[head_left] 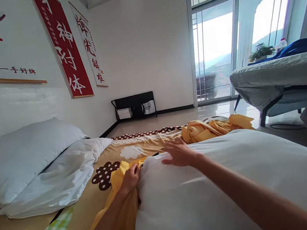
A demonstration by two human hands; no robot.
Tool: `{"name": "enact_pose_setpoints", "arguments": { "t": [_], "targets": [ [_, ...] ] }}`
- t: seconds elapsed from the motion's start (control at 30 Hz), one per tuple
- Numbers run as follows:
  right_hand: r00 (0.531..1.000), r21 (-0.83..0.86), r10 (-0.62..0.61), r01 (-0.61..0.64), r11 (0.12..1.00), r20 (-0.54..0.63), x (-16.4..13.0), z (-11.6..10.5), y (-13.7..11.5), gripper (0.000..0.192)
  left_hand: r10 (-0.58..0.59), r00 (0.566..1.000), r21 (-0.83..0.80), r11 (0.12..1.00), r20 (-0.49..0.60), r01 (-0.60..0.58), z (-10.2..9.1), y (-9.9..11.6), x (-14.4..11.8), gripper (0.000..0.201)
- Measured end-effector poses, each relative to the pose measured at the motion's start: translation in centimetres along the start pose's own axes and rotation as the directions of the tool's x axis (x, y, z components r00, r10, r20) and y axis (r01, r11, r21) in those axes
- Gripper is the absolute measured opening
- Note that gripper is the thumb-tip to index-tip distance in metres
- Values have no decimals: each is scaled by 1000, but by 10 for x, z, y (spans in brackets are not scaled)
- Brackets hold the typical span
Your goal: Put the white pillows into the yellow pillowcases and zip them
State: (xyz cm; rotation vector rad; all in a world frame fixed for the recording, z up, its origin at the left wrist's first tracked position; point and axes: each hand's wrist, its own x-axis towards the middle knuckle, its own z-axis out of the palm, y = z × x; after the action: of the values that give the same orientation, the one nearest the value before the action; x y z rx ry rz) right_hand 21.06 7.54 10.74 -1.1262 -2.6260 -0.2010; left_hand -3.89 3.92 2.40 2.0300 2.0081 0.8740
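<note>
My left hand (130,177) pinches the yellow cover (123,211) at the puffy white pillow (214,191), lengthwise along the bed's near edge; right hand (178,153) lies flat, fingers spread, on top.

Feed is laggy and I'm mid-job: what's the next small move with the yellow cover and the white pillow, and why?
Probably tug the yellow cover further along the white pillow. The left hand grips the cover's edge at the pillow's corner, the right hand lies flat on top, and most of the pillow shows bare.
</note>
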Motion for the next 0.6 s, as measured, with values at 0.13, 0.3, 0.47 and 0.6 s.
{"name": "enact_pose_setpoints", "arguments": {
  "t": [0.13,0.3,0.47,0.6],
  "targets": [
    [981,137,175,-185,973,81,-12,3,59,68,7,998,76,997,54,-11,1,11,12,26],
    [958,252,155,-216,943,240,-9,32,56,73,-43,996,244,970,84,21,4,19,24,30],
    [966,209,26,-82,974,258,-8,33,31,71,-124,991,355,929,46,99,13,20,44,22],
    [964,49,-24,12,999,265,-8,24,11,50,-143,988,378,919,57,111,23,32,62,18]
  ]
}}
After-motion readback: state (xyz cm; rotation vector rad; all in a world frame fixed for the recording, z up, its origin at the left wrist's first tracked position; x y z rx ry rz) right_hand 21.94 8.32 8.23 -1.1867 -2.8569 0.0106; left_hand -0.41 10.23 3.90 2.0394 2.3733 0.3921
